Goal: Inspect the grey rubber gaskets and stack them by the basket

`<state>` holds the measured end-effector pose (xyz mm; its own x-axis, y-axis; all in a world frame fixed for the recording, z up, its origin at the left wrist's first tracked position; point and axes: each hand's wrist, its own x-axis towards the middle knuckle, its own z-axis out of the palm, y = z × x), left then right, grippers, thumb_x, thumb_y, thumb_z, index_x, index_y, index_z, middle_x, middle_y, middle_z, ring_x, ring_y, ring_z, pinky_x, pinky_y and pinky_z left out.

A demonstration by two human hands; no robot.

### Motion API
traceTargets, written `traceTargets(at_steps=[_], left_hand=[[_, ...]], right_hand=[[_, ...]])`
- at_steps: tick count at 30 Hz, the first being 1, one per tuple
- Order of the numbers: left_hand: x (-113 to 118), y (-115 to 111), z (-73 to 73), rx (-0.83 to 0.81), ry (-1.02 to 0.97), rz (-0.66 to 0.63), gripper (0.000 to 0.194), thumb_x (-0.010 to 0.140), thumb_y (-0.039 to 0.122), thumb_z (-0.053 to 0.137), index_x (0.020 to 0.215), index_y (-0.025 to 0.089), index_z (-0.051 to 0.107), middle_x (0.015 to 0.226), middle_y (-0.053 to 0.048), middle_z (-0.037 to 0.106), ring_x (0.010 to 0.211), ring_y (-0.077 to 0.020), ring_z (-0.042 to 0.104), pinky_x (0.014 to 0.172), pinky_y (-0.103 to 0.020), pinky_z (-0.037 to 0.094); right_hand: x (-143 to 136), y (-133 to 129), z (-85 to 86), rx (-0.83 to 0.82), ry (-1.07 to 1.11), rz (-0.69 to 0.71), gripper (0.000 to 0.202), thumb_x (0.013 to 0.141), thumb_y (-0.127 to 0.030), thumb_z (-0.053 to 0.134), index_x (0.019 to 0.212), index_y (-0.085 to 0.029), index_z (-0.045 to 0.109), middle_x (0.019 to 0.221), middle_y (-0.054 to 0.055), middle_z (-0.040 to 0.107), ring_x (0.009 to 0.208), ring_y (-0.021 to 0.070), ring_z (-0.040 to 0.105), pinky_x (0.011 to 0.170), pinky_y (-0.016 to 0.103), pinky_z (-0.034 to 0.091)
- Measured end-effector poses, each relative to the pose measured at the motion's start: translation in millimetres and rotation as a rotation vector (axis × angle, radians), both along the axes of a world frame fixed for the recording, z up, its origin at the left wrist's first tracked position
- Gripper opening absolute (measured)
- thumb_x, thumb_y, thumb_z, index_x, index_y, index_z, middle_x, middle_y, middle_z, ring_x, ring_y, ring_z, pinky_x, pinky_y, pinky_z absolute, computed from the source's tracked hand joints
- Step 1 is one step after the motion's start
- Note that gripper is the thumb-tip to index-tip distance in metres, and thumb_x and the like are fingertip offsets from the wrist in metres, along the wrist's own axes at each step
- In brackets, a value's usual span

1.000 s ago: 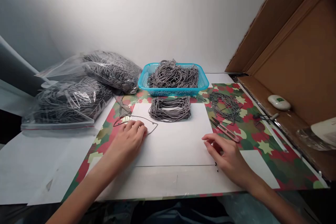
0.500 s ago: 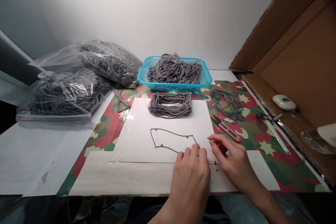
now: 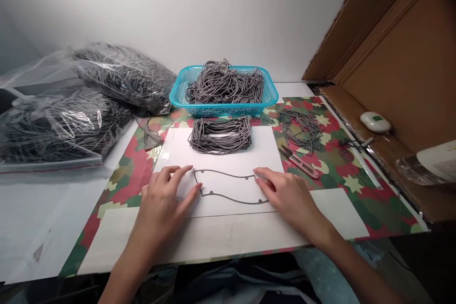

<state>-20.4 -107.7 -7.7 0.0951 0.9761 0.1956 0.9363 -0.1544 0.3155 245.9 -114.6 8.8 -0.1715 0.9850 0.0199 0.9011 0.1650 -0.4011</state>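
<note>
- Ten o'clock: two bulging clear plastic bags [image 3: 123, 76] packed with grey strands [image 3: 64, 126].
- Nine o'clock, the left hand [image 3: 162, 199]: thumb and forefinger spread well apart, tips right at the end of a thin, grey, wavy-edged loop [image 3: 231, 175]; whether they press it, can't tell.
- Twelve o'clock: a stack of dark grey loops [image 3: 221, 145], blue plastic basket [image 3: 223, 109] behind.
- Dead centre, that single loop lies flat on white paper [image 3: 228, 187], between the hands.
- Three o'clock, the right hand [image 3: 289, 194]: thumb and forefinger slightly parted at the loop's other end, grip unclear.
- Two o'clock: pink-handled cutting tool [image 3: 300, 162].
</note>
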Motion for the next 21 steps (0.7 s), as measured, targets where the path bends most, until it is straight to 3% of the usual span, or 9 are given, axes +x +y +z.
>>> traceTargets(at_steps=[3, 11, 21], left_hand=[[2, -2, 3.2, -0.045, 0.055, 0.002, 0.043, 0.090, 0.049, 0.045, 0.120, 0.025, 0.064, 0.113, -0.010, 0.061, 0.105, -0.0322, 0.057, 0.080, -0.045, 0.045], [2, -1, 5.3, -0.063, 0.050, -0.025, 0.036, 0.091, 0.045, 0.045, 0.114, 0.027, 0.066, 0.112, -0.009, 0.061, 0.103, -0.0308, 0.060, 0.076, -0.042, 0.041], [15, 6, 13.8, -0.063, 0.106, -0.057, 0.025, 0.094, 0.034, 0.042, 0.091, 0.023, 0.064, 0.099, -0.004, 0.068, 0.094, -0.0272, 0.063, 0.074, -0.040, 0.037]], right_hand=[[-1, 3, 1.3, -0.024, 0.005, 0.012, 0.021, 0.095, -0.025, 0.053, 0.106, -0.026, 0.071, 0.085, 0.001, 0.077, 0.074, 0.0206, 0.070, 0.060, 0.027, 0.036], [-1, 5, 1.5, -0.010, 0.073, -0.011, 0.015, 0.092, -0.026, 0.057, 0.095, -0.025, 0.072, 0.067, -0.002, 0.070, 0.061, 0.0162, 0.063, 0.058, 0.026, 0.032], [-3, 5, 1.2, -0.041, 0.049, -0.001, 0.013, 0.094, -0.023, 0.054, 0.090, -0.022, 0.066, 0.062, -0.003, 0.063, 0.056, 0.0141, 0.055, 0.056, 0.026, 0.027]])
